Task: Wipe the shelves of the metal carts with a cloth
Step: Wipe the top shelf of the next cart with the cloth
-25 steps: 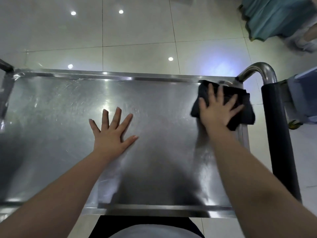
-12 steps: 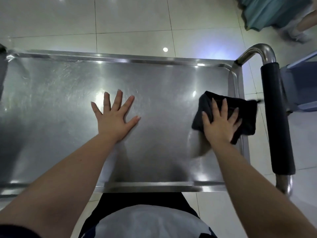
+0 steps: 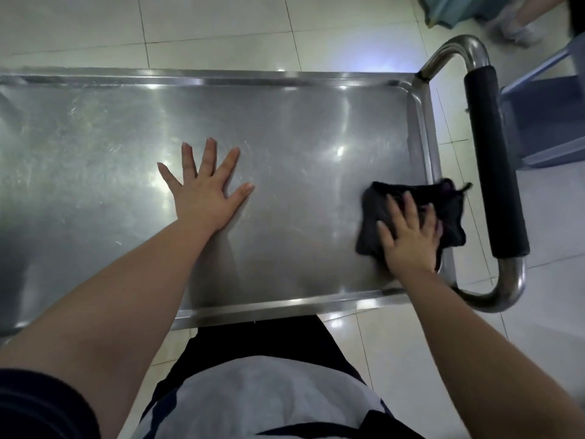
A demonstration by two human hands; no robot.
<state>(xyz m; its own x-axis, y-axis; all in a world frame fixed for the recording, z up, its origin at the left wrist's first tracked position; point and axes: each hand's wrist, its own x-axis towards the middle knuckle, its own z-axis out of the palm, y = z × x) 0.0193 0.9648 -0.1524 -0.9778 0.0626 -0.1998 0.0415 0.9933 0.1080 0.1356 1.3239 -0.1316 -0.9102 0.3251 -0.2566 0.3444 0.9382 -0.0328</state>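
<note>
The steel cart's top shelf (image 3: pixel 285 128) fills the middle of the view, with a raised rim all round. My left hand (image 3: pixel 205 188) lies flat on the shelf near its centre, fingers spread. My right hand (image 3: pixel 408 232) presses flat, with straight fingers, on a dark folded cloth (image 3: pixel 449 213) at the shelf's near right corner. The cloth's right edge hangs over the right rim.
The cart's push handle (image 3: pixel 493 172), a steel tube with a black foam grip, runs along the right side. A blue plastic stool (image 3: pixel 550 122) stands beyond it. Someone's foot (image 3: pixel 519 26) and teal fabric (image 3: pixel 449 11) show at the top right on the tiled floor.
My right hand has slid the cloth along the right rim from the far right corner toward the near right corner. My left hand has stayed flat in place.
</note>
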